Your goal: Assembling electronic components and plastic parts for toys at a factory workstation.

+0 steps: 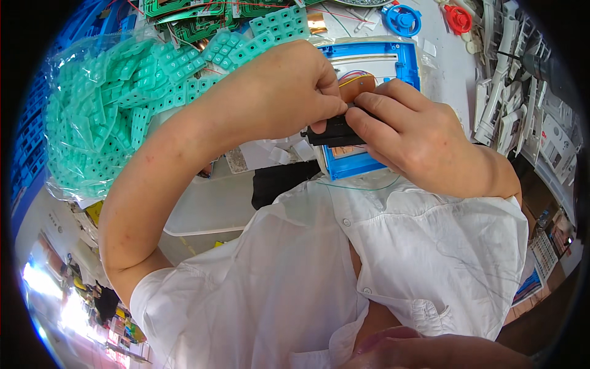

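Item in hand: one small black plastic part (pixel 335 131), flat and ribbed, held above the near edge of a blue plastic housing frame (pixel 402 58) that lies open on the white bench (pixel 452 67). My left hand (pixel 289 92) is clenched on the part from the left side, thumb under and fingers curled over its top edge; my right hand (pixel 409 132) grips it from the right, fingers (pixel 381 107) laid along its upper face. Both hands meet on it, knuckles nearly touching. Inside the frame: a brown disc-shaped component (pixel 357 86) with thin coloured wires, just behind my fingertips. To my left: a clear bag of green rubber keypad mats (pixel 104 117). Farther back: green circuit boards (pixel 184 15), a blue ring-shaped piece (pixel 402 19) and a red one (pixel 458 18). To my right: a heap of white plastic mouldings (pixel 501 92). Step, as I judge it: fitting or pressing the black part together by hand before it goes to the frame. Next move, as I judge it, calls for even pressure from both thumbs and keeping the wires clear of the seam. Whether the part is already seated I cannot tell; my fingers hide its joint.
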`<action>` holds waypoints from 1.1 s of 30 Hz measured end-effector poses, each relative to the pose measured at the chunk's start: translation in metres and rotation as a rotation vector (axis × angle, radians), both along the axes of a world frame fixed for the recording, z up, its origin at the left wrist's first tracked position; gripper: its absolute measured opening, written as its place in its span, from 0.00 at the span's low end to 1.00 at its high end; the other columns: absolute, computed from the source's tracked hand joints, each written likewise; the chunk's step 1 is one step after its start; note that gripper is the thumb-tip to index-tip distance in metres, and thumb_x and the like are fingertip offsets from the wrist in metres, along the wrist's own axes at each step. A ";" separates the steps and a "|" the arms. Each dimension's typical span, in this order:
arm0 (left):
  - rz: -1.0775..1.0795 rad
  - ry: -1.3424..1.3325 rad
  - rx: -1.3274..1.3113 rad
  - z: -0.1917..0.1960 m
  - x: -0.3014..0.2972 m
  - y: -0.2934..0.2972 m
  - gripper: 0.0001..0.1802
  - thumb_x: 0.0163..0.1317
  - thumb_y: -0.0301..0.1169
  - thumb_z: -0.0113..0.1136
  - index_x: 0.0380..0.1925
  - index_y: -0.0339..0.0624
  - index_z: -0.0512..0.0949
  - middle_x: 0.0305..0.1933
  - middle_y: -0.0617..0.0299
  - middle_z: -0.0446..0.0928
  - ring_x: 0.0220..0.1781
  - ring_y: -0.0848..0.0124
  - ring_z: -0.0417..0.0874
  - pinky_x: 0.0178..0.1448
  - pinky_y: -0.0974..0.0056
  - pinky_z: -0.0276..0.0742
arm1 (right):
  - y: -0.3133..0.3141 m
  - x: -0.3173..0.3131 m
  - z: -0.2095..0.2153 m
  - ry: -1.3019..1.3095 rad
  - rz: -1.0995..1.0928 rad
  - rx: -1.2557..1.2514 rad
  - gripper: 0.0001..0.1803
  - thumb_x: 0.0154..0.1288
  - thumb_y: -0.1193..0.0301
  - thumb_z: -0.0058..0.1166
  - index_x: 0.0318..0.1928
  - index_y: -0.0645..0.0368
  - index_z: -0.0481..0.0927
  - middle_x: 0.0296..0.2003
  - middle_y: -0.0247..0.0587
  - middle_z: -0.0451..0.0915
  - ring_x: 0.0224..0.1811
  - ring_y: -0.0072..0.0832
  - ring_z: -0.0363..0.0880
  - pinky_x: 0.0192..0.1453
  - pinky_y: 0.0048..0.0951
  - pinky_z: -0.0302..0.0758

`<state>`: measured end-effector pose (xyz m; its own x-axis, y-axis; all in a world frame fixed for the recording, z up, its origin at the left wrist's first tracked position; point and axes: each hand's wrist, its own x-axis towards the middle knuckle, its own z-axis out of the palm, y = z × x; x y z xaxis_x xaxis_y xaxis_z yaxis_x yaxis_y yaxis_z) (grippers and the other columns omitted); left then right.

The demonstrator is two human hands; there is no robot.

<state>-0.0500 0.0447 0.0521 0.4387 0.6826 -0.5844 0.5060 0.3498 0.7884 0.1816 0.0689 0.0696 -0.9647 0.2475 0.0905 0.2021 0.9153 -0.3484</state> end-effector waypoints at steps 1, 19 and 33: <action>0.019 -0.010 -0.006 -0.001 0.000 -0.001 0.11 0.67 0.29 0.64 0.30 0.32 0.85 0.23 0.63 0.83 0.25 0.79 0.79 0.32 0.69 0.73 | 0.000 0.000 0.000 0.000 0.000 -0.002 0.19 0.58 0.63 0.68 0.46 0.59 0.80 0.40 0.33 0.78 0.51 0.31 0.80 0.36 0.26 0.84; -0.011 -0.081 0.063 0.000 -0.016 -0.008 0.06 0.69 0.26 0.64 0.36 0.33 0.82 0.30 0.67 0.80 0.30 0.82 0.76 0.35 0.72 0.72 | 0.001 0.005 -0.001 0.057 -0.078 -0.214 0.39 0.43 0.77 0.74 0.59 0.68 0.74 0.50 0.49 0.82 0.48 0.45 0.82 0.42 0.39 0.85; 0.054 -0.097 0.630 -0.008 -0.019 -0.022 0.06 0.64 0.19 0.64 0.41 0.37 0.83 0.33 0.66 0.75 0.29 0.78 0.74 0.31 0.70 0.67 | -0.007 0.010 -0.019 0.197 -0.179 -0.303 0.35 0.46 0.75 0.75 0.57 0.62 0.75 0.48 0.44 0.82 0.52 0.44 0.80 0.54 0.40 0.81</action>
<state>-0.0690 0.0222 0.0442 0.4249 0.9049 -0.0236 0.4169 -0.1725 0.8924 0.1919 0.0623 0.0505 -0.8754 0.4538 0.1665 0.2511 0.7213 -0.6455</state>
